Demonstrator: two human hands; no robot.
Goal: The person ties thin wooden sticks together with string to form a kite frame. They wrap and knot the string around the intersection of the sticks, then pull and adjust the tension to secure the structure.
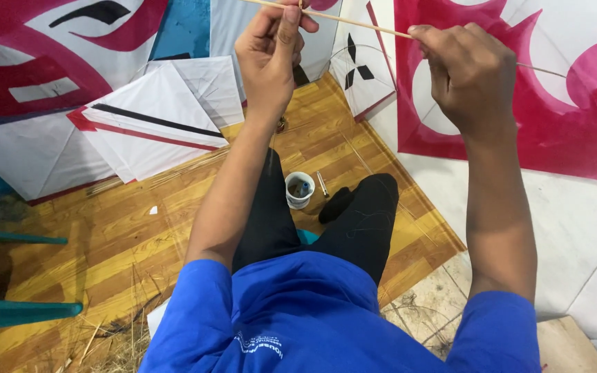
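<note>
Hands raised at arm's length, seen from a camera on the person's head, hold a thin bamboo stick (354,23) that runs from the upper middle of the view down toward the right. Left hand (269,52) is closed, pinching the stick between thumb and fingertips near its upper end. Right hand (470,72) is closed in a loose fist around the stick further along; beyond that fist the stick thins and curves on to the right in front of a large white and magenta kite (554,90) on the wall.

Below, the person sits cross-legged in black trousers (354,228) and a blue shirt (298,318) on a wood-pattern floor (126,235). Small white cup (300,190) stands on the floor between the knees, holding what may be glue and a small tool, though it is too small to be sure. Stack of white kites (153,124) with red and black edging leans at the left. Dry shavings (105,338) lie at the lower left.

Judging by the grip, the stick is being flexed or checked for evenness. Doing that well would mean keeping both pinches firm but light, bending gradually, and keeping the hands well apart so the curve spreads instead of snapping at one point.
</note>
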